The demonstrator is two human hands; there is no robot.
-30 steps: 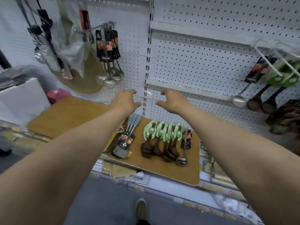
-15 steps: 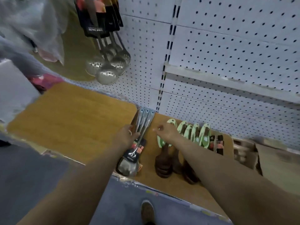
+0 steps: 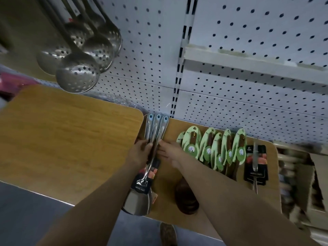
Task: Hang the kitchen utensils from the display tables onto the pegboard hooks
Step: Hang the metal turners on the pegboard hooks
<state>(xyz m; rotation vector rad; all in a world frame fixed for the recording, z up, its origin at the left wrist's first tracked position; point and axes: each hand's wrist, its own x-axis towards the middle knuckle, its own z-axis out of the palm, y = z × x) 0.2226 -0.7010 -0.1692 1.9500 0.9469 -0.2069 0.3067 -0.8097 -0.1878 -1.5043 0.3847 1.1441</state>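
Head view: both hands, left hand (image 3: pixel 140 153) and right hand (image 3: pixel 166 151), clasp 3 steel turners (image 3: pixel 152 139); label blurred.

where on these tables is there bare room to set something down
The left wooden table is bare, bordered by the pegboard and the steel spatulas. The right table is crowded: both hands, green-carded spoons, a black-carded utensil.
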